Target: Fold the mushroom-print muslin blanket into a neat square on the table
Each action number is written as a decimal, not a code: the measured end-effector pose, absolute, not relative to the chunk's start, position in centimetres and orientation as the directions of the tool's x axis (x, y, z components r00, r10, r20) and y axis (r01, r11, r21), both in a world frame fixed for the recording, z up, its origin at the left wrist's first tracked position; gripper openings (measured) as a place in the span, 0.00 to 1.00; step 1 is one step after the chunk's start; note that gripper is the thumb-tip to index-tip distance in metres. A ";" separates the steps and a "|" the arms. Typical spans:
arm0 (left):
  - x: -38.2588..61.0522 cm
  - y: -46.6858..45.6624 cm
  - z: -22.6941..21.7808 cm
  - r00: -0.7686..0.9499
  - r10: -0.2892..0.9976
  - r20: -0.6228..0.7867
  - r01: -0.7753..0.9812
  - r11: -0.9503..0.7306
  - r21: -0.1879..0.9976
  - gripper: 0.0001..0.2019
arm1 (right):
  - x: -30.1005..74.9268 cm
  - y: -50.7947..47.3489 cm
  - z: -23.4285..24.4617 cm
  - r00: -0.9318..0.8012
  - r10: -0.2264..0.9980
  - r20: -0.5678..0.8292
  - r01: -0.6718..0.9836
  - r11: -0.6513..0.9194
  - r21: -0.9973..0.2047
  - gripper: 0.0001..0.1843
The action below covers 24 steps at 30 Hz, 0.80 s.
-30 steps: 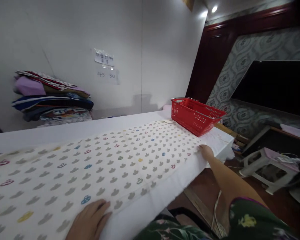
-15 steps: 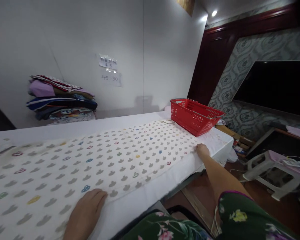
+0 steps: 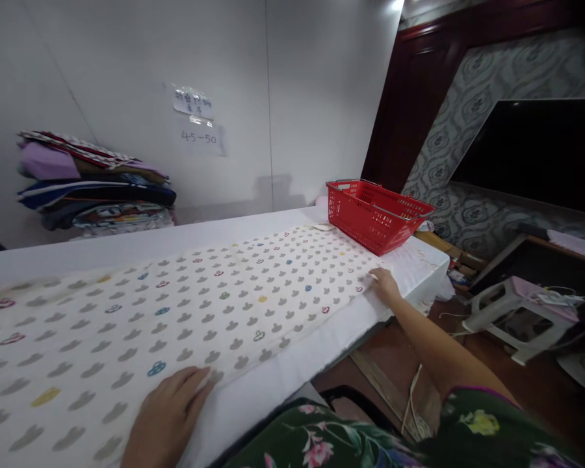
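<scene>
A long cream cloth (image 3: 246, 286) printed with grey mushroom shapes and a few coloured ones is spread over the table. My left hand (image 3: 173, 409) rests palm down on its near edge, fingers stretched out and the thumb a little apart. Farther right, my right hand (image 3: 385, 286) is at the cloth's near right corner with its fingers extended and slightly apart. Just beyond that hand stands a red plastic basket (image 3: 365, 224) with metal handles, beside the cloth's right end. The far left end of the cloth runs out of view.
The white-covered table (image 3: 292, 370) has a stack of folded fabrics (image 3: 97, 188) at its back left. Paper signs (image 3: 199, 138) are taped to the wall behind. A plastic stool (image 3: 526, 312) stands on the floor at right, below a dark screen (image 3: 536, 156).
My right hand has loosened at the cloth's corner, its fingers now reaching out over it. The left thumb has spread a little. The camera view has shifted slightly; the cloth lies much the same.
</scene>
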<state>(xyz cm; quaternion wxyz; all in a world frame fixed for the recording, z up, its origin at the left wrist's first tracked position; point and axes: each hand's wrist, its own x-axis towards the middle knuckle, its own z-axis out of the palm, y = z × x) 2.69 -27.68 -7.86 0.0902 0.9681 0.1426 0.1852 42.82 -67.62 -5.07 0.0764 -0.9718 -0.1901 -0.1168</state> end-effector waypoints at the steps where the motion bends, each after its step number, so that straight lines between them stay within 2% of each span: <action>1: 3.1 -28.2 -7.7 0.899 0.287 0.332 0.222 -0.950 0.221 0.19 | 42.4 -67.1 -5.2 0.860 0.438 0.261 0.482 -0.866 -0.133 0.17; 4: 4.7 -29.8 -7.1 0.921 0.224 0.320 0.161 -0.964 0.211 0.18 | 41.3 -66.1 -5.8 0.696 0.644 0.317 0.716 -0.656 -0.239 0.12; 6: 5.7 -30.5 -6.6 0.930 0.213 0.299 0.148 -0.963 0.223 0.17 | 41.0 -65.9 -6.2 0.641 0.684 0.348 0.767 -0.582 -0.269 0.12; 12: 6.8 -31.0 -6.2 0.946 0.193 0.259 0.114 -0.950 0.291 0.13 | 41.0 -66.3 -6.7 0.621 0.702 0.350 0.784 -0.565 -0.258 0.12; 19: 6.2 -30.9 -6.9 0.908 0.181 0.379 0.069 -0.954 0.290 0.12 | 40.7 -65.7 -7.5 0.687 0.627 0.367 0.718 -0.666 -0.204 0.11; 24: 5.9 -31.3 -6.3 0.879 0.180 0.441 0.040 -0.950 0.308 0.11 | 40.3 -66.5 -7.8 0.698 0.595 0.400 0.704 -0.672 -0.229 0.12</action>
